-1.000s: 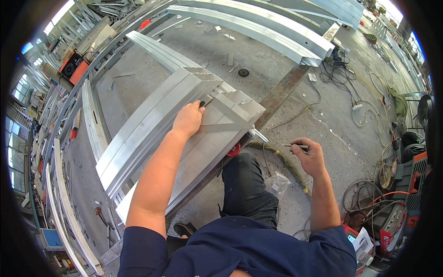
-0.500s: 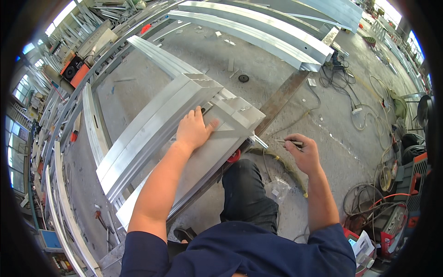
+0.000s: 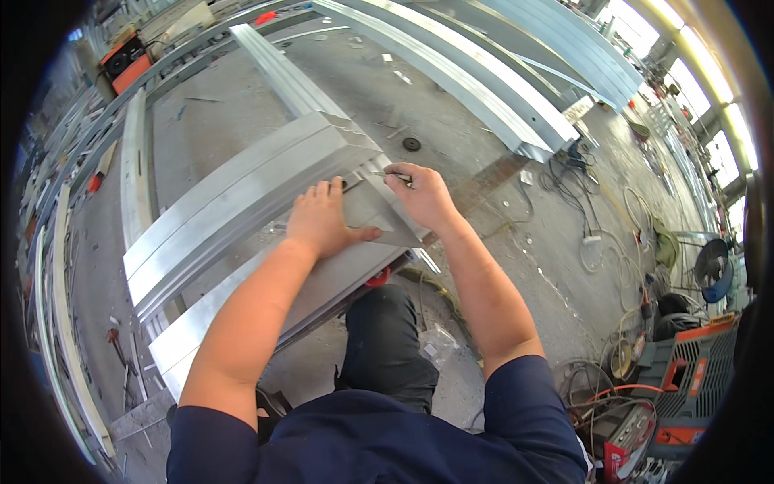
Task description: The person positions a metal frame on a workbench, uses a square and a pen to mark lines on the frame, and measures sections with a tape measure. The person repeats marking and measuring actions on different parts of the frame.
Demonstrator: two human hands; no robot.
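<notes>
A stack of long silvery metal profiles (image 3: 242,189) lies in front of me, with a flat metal set square (image 3: 398,239) on top near the cut ends. My left hand (image 3: 321,219) rests spread over the set square and the profile below it, its thumb pointing right. At the far edge of the set square, my right hand (image 3: 425,196) pinches a slim pen-like tool (image 3: 398,177). The tool's tip reaches the metal near the profile ends; whether it touches I cannot tell.
A rusty beam (image 3: 488,181) runs under the stack. Long galvanized channels (image 3: 451,85) lie at the far side. Cables (image 3: 601,234) coil over the floor on the right, beside a grey and orange case (image 3: 697,363). A small black disc (image 3: 411,144) lies beyond the stack.
My right hand has moved left and away from me, from beside the stack onto the set square, carrying the pen-like tool. My left hand stays on the set square. The view has shifted.
</notes>
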